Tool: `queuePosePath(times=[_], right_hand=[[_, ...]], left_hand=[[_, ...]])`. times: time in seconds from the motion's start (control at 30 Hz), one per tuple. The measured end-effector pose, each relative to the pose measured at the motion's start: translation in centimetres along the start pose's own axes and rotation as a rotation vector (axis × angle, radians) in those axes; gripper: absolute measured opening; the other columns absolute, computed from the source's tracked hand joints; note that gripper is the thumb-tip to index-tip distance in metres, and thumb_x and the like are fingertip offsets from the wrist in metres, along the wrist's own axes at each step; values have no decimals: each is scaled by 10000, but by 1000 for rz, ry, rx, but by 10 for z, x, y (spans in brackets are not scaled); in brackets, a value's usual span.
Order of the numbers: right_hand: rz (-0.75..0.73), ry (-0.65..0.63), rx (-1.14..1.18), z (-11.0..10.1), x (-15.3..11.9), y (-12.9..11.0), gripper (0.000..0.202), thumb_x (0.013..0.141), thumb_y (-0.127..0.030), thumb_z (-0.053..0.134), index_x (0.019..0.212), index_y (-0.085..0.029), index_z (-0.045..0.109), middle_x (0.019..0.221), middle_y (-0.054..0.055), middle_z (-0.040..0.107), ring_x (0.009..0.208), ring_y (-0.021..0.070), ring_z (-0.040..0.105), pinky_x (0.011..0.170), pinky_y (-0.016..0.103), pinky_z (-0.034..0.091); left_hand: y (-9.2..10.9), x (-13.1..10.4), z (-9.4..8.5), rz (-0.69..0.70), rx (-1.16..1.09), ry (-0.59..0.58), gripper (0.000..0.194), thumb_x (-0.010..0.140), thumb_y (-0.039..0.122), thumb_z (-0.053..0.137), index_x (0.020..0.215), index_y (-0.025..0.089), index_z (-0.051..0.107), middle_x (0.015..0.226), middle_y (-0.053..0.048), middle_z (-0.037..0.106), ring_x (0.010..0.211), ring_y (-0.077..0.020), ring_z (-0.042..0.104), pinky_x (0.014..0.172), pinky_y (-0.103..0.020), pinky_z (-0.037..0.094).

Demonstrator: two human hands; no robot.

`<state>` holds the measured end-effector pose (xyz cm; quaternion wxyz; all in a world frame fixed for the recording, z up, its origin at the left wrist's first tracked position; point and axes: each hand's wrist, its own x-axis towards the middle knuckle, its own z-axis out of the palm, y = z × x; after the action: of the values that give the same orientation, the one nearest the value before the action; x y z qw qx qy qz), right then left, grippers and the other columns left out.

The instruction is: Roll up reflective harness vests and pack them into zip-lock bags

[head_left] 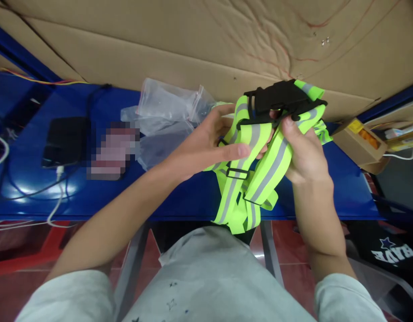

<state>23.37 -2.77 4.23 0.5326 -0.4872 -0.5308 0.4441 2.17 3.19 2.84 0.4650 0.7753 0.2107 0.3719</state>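
Observation:
A bundle of neon yellow straps (273,167) with grey reflective stripes hangs between my hands, over the front edge of the blue table. Black buckles (278,99) sit at the top of the bundle. My left hand (213,143) holds the left side of it, thumb across a strap and fingers behind. My right hand (303,147) grips the right side, its thumb on the straps just under the buckles. Several clear plastic bags (169,107) lie behind and left of my left hand, partly hidden by it.
On the blue table (179,201), a black power bank (66,141) with a white cable and a blurred-out pinkish item (113,152) lie to the left. An open cardboard box (359,143) stands at the right. Cardboard (142,49) lines the back.

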Motion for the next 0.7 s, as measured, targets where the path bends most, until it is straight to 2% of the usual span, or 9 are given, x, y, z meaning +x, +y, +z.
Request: queuePosePath(times=[0.1,0.2,0.23,0.3,0.37,0.43,0.5,0.6,0.7], right_hand=[[-18,106,-14,0,4,11,600,841,-766,720,1171,-264,743,1046,55,797,1086,303,793,850,457,687],[55,214,21,6,6,25,561,847,-750,722,1117,-259,736,1149,73,797,1210,322,758,923,488,679],[83,231,43,10,6,29,528,876,-731,707,1118,-263,729,1137,69,801,1215,310,758,934,480,677],[106,237,69,18,4,36,484,912,-698,696,1132,-268,721,1094,53,810,1212,285,758,955,454,672],[74,220,46,24,1,39,472,920,-689,700,1133,-269,732,1088,35,810,1221,266,751,982,431,664],[35,178,14,25,-1,41,453,919,-684,709,1110,-275,752,1105,17,806,1225,253,744,994,417,660],[43,130,28,22,-2,41,447,907,-689,721,1071,-276,768,1074,7,805,1180,247,757,953,407,673],[133,76,83,14,0,42,476,876,-714,742,1035,-267,780,945,4,799,1048,244,786,838,387,693],[149,60,74,10,2,45,480,872,-716,746,1022,-262,786,897,1,791,1010,239,787,847,392,689]], left_hand=[[-4,-2,-1,46,-45,49,542,1042,667,533,1452,312,547,1483,-92,642,1351,-268,649,1098,-435,584],[-1,-5,3,60,151,138,546,1089,641,405,1421,255,602,1504,-122,614,1426,-269,574,1215,-448,486],[-1,-6,6,63,201,139,563,1086,641,411,1400,227,627,1495,-140,614,1437,-277,558,1234,-454,464],[-3,-7,11,41,237,96,581,1031,658,545,1362,198,672,1455,-152,643,1443,-304,545,1245,-474,450],[-9,-6,17,-33,189,58,556,945,609,716,1332,210,709,1409,-123,691,1417,-320,573,1231,-486,470],[-18,-5,20,-136,67,45,490,905,529,788,1290,230,744,1367,-80,734,1369,-318,625,1192,-482,516],[-26,-4,20,-239,-113,23,442,902,504,801,1249,231,771,1310,-64,767,1276,-310,696,1097,-460,593],[-30,-4,15,-373,-296,-83,425,868,553,835,1109,204,809,1122,-85,816,1076,-309,778,924,-439,670],[-28,-7,10,-373,-263,-126,396,917,581,772,1009,198,805,1067,-77,818,1073,-302,777,952,-439,658]])
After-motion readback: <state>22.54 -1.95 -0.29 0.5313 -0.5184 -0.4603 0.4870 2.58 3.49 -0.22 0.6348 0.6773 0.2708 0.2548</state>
